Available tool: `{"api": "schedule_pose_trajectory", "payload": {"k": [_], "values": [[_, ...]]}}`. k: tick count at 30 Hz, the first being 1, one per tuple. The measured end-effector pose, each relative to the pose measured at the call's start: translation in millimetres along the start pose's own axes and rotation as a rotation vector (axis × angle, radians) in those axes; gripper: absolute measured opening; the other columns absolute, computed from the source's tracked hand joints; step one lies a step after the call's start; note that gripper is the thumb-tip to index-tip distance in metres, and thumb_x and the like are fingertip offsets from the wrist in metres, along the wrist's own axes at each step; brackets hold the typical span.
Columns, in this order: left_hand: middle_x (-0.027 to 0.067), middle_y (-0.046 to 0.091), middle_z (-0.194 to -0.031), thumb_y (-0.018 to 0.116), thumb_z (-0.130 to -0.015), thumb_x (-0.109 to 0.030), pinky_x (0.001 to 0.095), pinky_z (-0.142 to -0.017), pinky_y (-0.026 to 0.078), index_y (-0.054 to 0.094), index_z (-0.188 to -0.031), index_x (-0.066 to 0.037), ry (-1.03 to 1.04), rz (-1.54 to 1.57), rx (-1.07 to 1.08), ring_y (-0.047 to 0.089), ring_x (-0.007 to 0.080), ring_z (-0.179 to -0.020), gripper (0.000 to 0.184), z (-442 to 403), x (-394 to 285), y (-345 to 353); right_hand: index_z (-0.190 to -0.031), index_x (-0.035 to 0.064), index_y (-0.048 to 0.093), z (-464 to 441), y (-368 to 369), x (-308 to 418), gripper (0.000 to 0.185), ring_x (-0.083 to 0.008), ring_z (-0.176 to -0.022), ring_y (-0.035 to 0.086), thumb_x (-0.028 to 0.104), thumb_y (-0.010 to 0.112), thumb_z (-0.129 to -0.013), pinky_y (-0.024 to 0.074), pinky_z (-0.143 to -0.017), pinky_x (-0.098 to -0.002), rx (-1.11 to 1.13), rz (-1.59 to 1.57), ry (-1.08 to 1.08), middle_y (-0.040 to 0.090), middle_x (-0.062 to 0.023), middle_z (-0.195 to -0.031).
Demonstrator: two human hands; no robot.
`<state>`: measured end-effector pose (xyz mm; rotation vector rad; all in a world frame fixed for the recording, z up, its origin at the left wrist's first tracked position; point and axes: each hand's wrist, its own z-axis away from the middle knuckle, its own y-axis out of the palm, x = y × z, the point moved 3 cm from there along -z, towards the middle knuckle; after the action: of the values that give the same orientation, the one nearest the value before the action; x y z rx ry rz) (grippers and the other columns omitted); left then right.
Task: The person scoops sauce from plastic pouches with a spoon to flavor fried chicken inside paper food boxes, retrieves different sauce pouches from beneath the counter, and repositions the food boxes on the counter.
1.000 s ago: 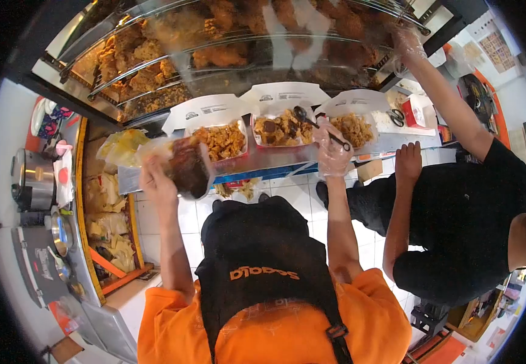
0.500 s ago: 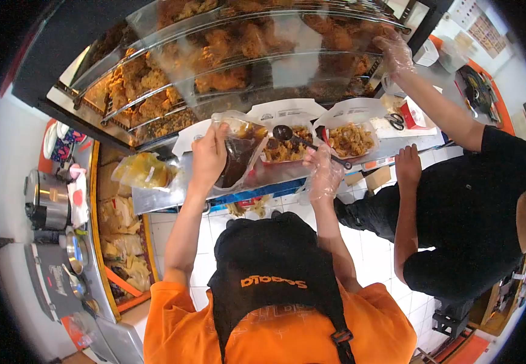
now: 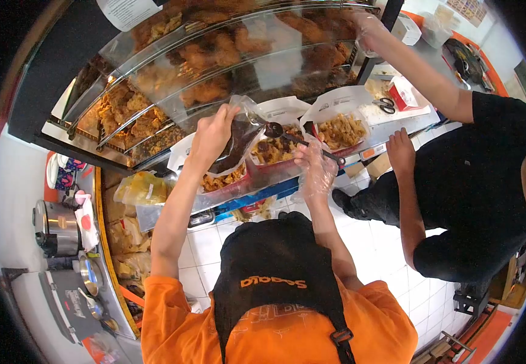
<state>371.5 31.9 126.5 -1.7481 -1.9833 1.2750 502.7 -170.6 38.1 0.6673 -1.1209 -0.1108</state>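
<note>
My bare left hand (image 3: 213, 137) grips a clear bag of dark brown sauce (image 3: 236, 144), tilted with its mouth toward the spoon. My right hand (image 3: 317, 165), in a clear plastic glove, is closed round the handle of a black spoon (image 3: 273, 130), whose bowl holds dark sauce beside the bag's opening. Below the spoon is the middle open box of fried pieces (image 3: 270, 151), with dark sauce on part of it. To its right stands another open box of fried pieces (image 3: 341, 132). The left box (image 3: 223, 180) is partly hidden by the bag and my left arm.
A glass display case (image 3: 214, 67) with fried chicken runs along the far side. A yellow-green bag (image 3: 143, 189) lies at the counter's left end. Scissors (image 3: 386, 105) and a red box (image 3: 405, 94) lie at the right. A co-worker in black (image 3: 469, 182) reaches toward the case.
The sauce bag has moved right and up, its mouth now close to the spoon. The spoon has shifted away from the right box toward the bag. The camera view has also shifted.
</note>
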Motion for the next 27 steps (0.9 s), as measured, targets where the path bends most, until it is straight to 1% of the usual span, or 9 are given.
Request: {"api": "schedule_pose_trajectory", "payload": {"k": [6, 13, 18, 21, 27], "values": [[0.0251, 0.061, -0.071, 0.059, -0.096, -0.015, 0.0501, -0.052, 0.045, 0.056, -0.096, -0.004, 0.024, -0.010, 0.052, 0.061, 0.0445, -0.067, 0.011, -3.6, 2.6, 9.0, -0.107, -0.0092, 0.064, -1.5, -0.3, 1.5, 0.035, -0.0141, -0.064, 0.063, 0.024, 0.066, -0.095, 0.0551, -0.060, -0.0253, 0.006, 0.003, -0.010, 0.071, -0.0160, -0.088], [0.0239, 0.065, -0.078, 0.057, -0.096, -0.012, 0.0494, -0.053, 0.047, 0.058, -0.100, -0.003, 0.063, 0.031, 0.059, 0.063, 0.0431, -0.070, 0.010, -7.0, -5.5, 6.3, -0.107, -0.0089, 0.064, -5.7, -3.2, -0.5, 0.039, -0.0144, -0.064, 0.064, 0.028, 0.066, -0.095, 0.0556, -0.061, -0.0260, 0.007, -0.008, -0.005, 0.071, -0.0162, -0.088], [0.0243, 0.064, -0.076, 0.057, -0.096, -0.012, 0.0487, -0.053, 0.048, 0.057, -0.100, -0.003, 0.082, -0.024, 0.077, 0.063, 0.0420, -0.069, 0.009, -6.8, -2.7, 6.8, -0.105, -0.0080, 0.065, -8.1, -5.0, -1.3, 0.037, -0.0146, -0.065, 0.064, 0.028, 0.065, -0.096, 0.0555, -0.062, -0.0264, 0.008, 0.024, -0.005, 0.071, -0.0169, -0.088], [0.0242, 0.063, -0.073, 0.057, -0.096, -0.011, 0.0484, -0.052, 0.048, 0.057, -0.099, -0.003, 0.095, -0.033, 0.081, 0.064, 0.0416, -0.067, 0.008, -5.1, -2.1, 7.5, -0.103, -0.0076, 0.065, -7.8, -4.9, 0.0, 0.034, -0.0148, -0.065, 0.064, 0.026, 0.064, -0.096, 0.0552, -0.061, -0.0267, 0.013, 0.020, 0.006, 0.071, -0.0169, -0.088], [0.0234, 0.063, -0.070, 0.057, -0.095, -0.010, 0.0471, -0.051, 0.049, 0.057, -0.097, -0.003, 0.091, -0.067, 0.096, 0.064, 0.0406, -0.064, 0.007, -1.5, -3.6, 9.7, -0.102, -0.0076, 0.065, -4.3, -0.1, 5.0, 0.026, -0.0151, -0.065, 0.065, 0.018, 0.064, -0.095, 0.0548, -0.060, -0.0265, 0.017, -0.036, -0.002, 0.071, -0.0168, -0.085]]}}
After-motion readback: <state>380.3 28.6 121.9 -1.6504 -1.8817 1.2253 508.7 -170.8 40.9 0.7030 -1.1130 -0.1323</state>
